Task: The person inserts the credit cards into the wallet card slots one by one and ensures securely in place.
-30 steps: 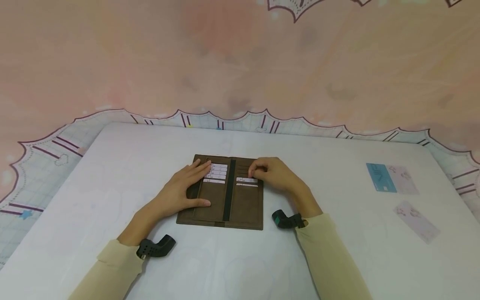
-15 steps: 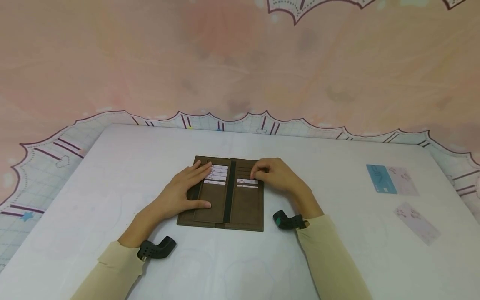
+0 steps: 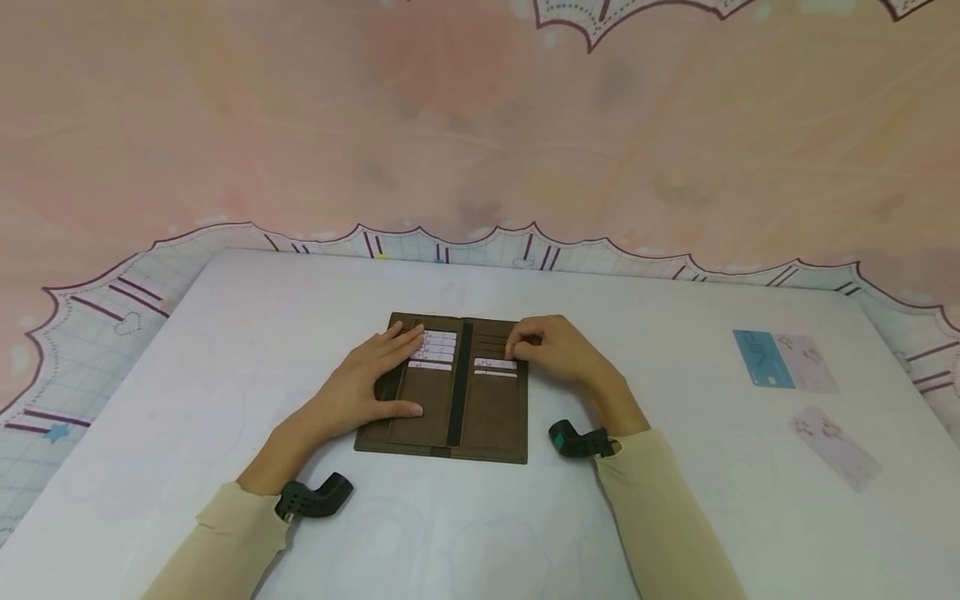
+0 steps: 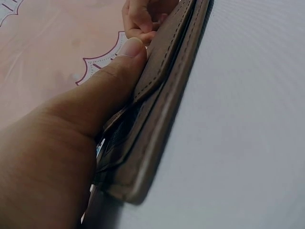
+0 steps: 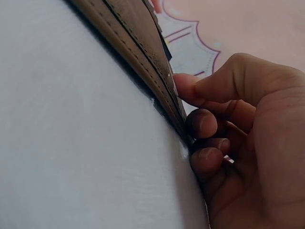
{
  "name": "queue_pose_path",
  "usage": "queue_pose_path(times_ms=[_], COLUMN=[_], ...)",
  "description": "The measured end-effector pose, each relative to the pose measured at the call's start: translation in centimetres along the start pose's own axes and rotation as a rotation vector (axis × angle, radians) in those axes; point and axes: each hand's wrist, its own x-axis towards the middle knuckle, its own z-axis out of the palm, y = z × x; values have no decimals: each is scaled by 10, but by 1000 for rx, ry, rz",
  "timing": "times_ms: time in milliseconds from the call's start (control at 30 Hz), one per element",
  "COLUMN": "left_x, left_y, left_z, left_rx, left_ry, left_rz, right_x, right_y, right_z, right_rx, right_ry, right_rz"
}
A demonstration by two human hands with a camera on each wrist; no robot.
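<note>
on the white table (image 3: pixel 225 333):
wallet: open brown leather wallet (image 3: pixel 487 417) lies flat
left hand (image 3: pixel 360 387): flat, presses it down so it stays open
right hand (image 3: pixel 558 350): pinches a white card (image 3: pixel 495 363) at its slot

Brown leather wallet (image 3: pixel 450 392): long, lying open flat on the white table, white cards tucked in slots on both halves.
</note>
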Motion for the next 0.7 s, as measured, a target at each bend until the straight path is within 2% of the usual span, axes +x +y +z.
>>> queue_pose_path(times_ms=[200, 367, 533, 700], left_x=[0, 1, 0, -1], left_y=[0, 1, -1, -2], left_z=[1, 2, 3, 3], left_rx=[-4, -11, 0, 6], left_ry=[5, 6, 17, 34], left_rz=[0, 8, 15, 25], right_x=[-1, -8, -25, -58], right_y=[-2, -4, 5, 34], right_z=[-4, -25, -57, -90], right_rx=[32, 115, 106, 4], right_ry=[10, 62, 192, 376], right_rz=[40, 41, 95, 200])
